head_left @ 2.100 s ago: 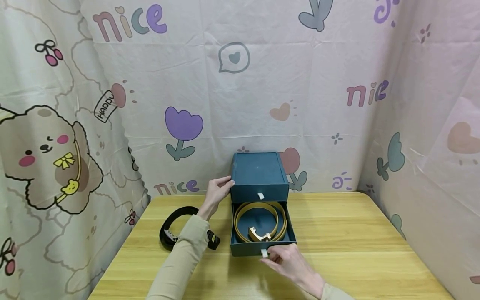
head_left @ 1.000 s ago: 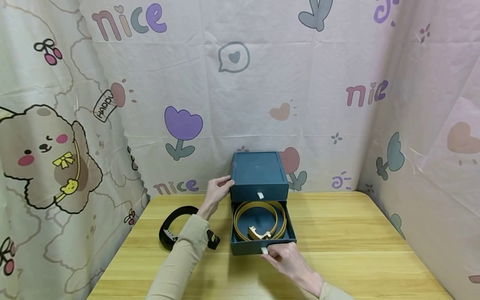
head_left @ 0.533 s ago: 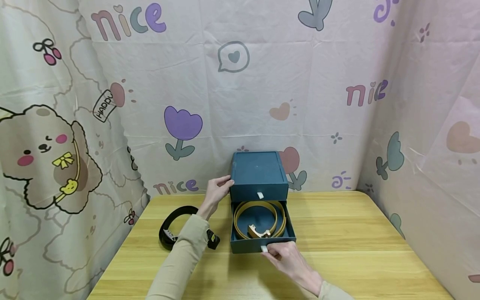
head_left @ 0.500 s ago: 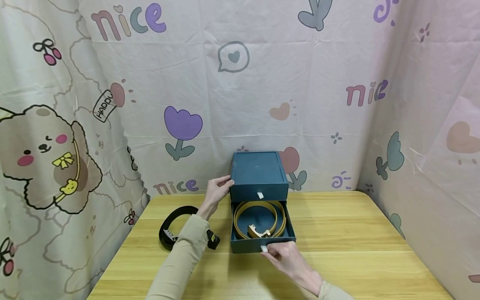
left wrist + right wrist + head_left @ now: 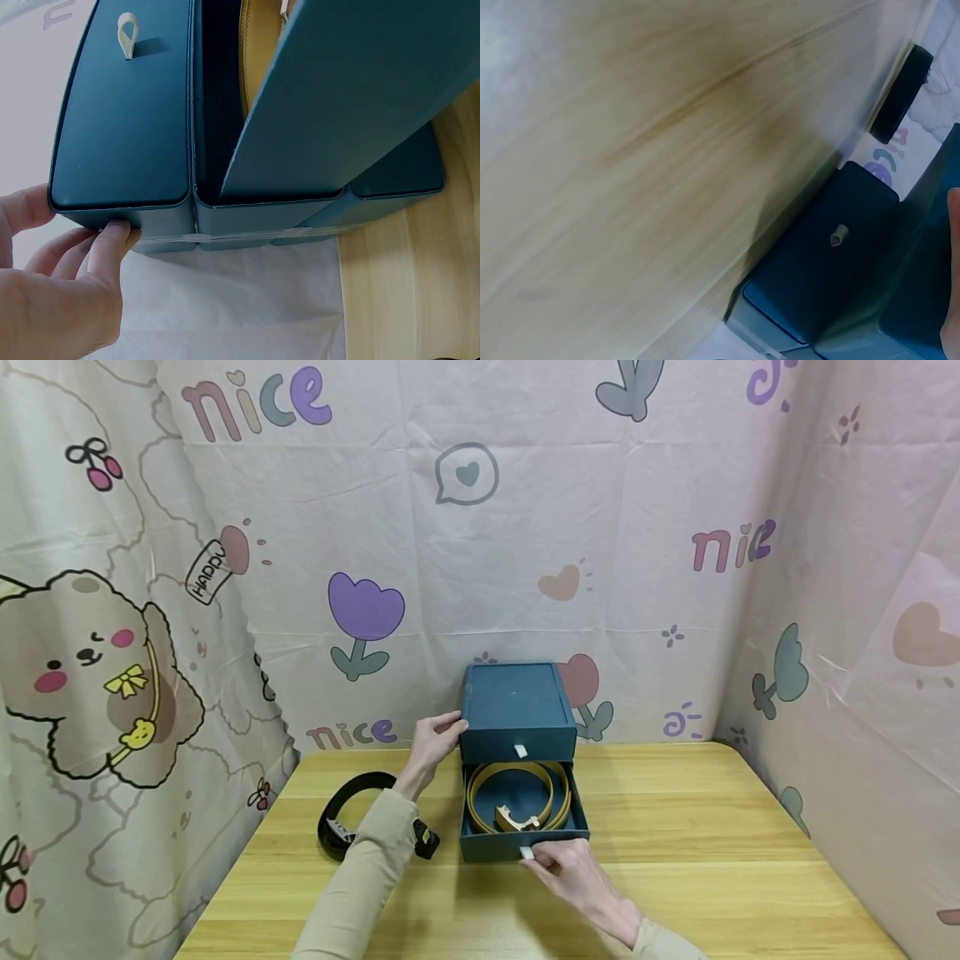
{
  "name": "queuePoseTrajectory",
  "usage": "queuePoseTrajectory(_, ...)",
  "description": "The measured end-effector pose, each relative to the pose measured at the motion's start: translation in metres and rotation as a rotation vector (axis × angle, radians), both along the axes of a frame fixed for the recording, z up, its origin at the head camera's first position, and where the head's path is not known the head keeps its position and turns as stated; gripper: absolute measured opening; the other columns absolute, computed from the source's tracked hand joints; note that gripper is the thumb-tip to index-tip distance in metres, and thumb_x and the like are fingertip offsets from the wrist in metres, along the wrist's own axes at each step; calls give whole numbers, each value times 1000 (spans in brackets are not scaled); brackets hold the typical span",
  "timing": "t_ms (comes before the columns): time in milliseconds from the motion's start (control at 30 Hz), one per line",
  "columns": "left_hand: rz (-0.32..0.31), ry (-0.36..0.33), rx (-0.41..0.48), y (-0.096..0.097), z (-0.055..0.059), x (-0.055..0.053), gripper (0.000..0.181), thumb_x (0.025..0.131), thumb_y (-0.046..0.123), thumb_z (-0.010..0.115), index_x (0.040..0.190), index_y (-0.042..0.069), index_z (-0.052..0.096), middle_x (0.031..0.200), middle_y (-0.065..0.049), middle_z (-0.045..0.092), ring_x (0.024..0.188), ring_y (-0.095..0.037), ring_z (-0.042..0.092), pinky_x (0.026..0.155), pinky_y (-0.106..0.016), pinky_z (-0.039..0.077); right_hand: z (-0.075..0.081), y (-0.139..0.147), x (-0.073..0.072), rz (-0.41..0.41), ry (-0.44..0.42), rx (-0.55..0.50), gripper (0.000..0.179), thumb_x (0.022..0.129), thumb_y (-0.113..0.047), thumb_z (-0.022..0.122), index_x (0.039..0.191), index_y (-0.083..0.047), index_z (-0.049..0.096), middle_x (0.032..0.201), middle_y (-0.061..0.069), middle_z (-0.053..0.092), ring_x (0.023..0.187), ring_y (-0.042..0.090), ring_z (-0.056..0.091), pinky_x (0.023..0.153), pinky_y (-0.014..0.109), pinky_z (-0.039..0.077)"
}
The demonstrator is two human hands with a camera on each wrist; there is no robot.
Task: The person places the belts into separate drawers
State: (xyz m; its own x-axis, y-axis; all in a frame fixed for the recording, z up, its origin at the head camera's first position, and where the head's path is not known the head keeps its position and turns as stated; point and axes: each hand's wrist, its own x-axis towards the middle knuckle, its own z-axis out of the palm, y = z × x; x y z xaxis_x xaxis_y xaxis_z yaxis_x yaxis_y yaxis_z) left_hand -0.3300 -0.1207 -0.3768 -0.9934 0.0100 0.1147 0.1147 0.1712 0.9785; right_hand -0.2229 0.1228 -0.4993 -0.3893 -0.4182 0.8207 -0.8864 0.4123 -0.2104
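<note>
Head view: teal drawer unit stands on wood table, nr printed curtain.
Mid drawer: pulled out twd person, below top drawer, which is closed w/ its own pull.
Tan belt: loosely coiled inside mid drawer; gold buckle lies nr drawer's front wall.
R hand: thumb & finger clamped on white tab at front of mid drawer; hand sits just R of tab.
L hand: at unit's L side, up by top drawer; thumb & fingertips apart, touching corner edge.
L wrist view: same hand close up, one finger on top edge, thumb against side; bit of tan belt shows in mid drawer.
R wrist view: closed bottom drawer w/ white loop; only edge of R hand in frame, can't tell grip from here.
Black belt: curled on table, L of unit, pt hidden by L sleeve.
</note>
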Motion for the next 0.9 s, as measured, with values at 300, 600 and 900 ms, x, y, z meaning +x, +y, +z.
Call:
queuePoseTrajectory(300,-14,-2,-7,3,12,10,46,100,13,61,141,-7,53,133,-30,62,97,-15,63,88,-30,54,-2,-1,-4,-30,-20,-5,23,66,4,87,71,-10,70,62,-5,70,55,-4,60,55,4,44)
queuePoseTrajectory(600,18,1,2,2,-2,-1,45,99,18,64,141,2,58,135,-24,63,102,-15,64,93,-33,54,-2,-2,-7,-55,-56,-11,21,69,3,87,72,-10,71,64,-4,72,56,-3,62,56,4,45)
queuePoseTrajectory(900,16,-10,9,2,-1,0,45,99,17,63,141,1,57,135,-24,63,108,-18,64,95,-32,54,-2,-4,-10,-60,-93,-30,22,69,4,87,71,-10,70,64,-3,72,55,-4,61,54,5,44)
